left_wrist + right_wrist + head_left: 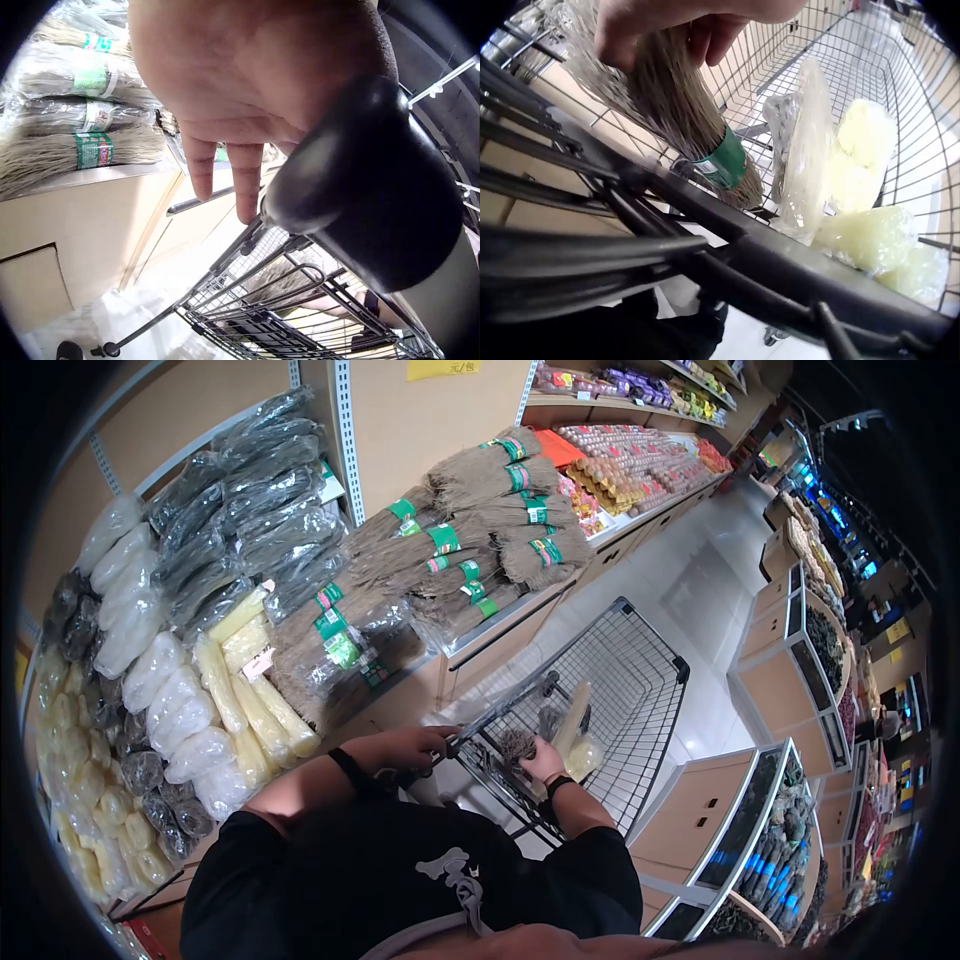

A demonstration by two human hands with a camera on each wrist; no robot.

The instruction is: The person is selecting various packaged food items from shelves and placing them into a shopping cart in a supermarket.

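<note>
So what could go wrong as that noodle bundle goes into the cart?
The right hand holds the brown noodle bundle by its upper part only, so the banded end could catch on the cart's wire wall or brittle strands might snap. It may also land on the pale bagged goods already in the basket and crush them. The left hand rests on the cart handle; on the smooth floor the cart could roll.
</note>
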